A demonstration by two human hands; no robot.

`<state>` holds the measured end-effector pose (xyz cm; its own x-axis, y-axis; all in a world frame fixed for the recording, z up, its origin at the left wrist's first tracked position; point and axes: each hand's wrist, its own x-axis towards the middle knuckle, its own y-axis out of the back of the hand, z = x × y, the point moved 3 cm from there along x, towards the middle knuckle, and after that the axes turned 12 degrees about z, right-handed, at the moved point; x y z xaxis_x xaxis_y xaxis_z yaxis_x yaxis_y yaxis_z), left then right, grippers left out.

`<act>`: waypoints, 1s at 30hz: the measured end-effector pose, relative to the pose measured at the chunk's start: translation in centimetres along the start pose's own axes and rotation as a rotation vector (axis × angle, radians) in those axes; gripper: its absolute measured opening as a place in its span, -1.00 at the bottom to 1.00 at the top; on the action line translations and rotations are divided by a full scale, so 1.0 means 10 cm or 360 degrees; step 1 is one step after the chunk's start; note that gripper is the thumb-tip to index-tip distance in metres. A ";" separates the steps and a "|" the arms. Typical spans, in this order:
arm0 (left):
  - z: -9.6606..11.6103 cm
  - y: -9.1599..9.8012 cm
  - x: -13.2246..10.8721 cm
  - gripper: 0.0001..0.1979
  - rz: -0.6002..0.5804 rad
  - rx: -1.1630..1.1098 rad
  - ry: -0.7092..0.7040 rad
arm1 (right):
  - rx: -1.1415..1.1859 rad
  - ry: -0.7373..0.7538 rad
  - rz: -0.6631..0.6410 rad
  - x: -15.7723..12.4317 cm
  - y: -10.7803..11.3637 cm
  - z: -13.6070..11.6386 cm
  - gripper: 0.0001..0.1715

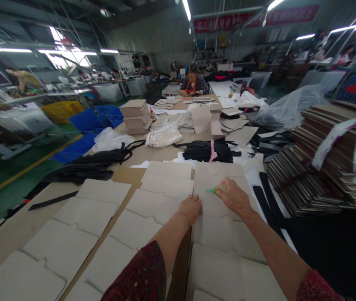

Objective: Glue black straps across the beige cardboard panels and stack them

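My right hand [236,198] is wrapped around a small squeeze bottle [221,189] with a green nozzle. The nozzle points left, just over the grey cardboard panels [217,232] of the right column. My left hand [190,209] rests with its fingertips at the seam between the middle and right columns, touching the panel edge. More overlapping panels [156,202] run down the middle column, and another column of panels [74,213] lies to the left. Small pale spots dot several panels.
Black fabric strips [209,151] tied with pink lie beyond the panels. Stacked cardboard [136,115] and a clear plastic bag [164,134] stand farther back. At right is a tall pile of bound boards [309,167]. A person [193,83] sits at the table's far end.
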<state>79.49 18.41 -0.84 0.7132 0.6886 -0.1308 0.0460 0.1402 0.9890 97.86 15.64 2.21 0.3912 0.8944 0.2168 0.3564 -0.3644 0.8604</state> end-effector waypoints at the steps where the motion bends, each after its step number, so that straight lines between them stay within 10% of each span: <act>1: 0.00 0.00 0.00 -0.56 0.0005 -0.0005 0.0001 | 0.0052 -0.0019 0.0003 -0.01 -0.03 0.00 -0.67; 11: -0.15 0.15 0.05 -0.57 0.0097 -0.0017 0.0117 | 0.0443 -0.0503 0.0358 0.23 -0.16 0.39 -0.50; 30: -0.20 0.08 0.59 -0.80 0.0021 0.0108 0.0120 | 0.0001 -0.0047 0.0167 0.64 -0.39 -0.02 -0.63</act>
<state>82.36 24.01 -0.99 0.6595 0.7421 -0.1199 0.0860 0.0839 0.9928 98.78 22.84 0.38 0.4512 0.8433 0.2921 0.3125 -0.4558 0.8334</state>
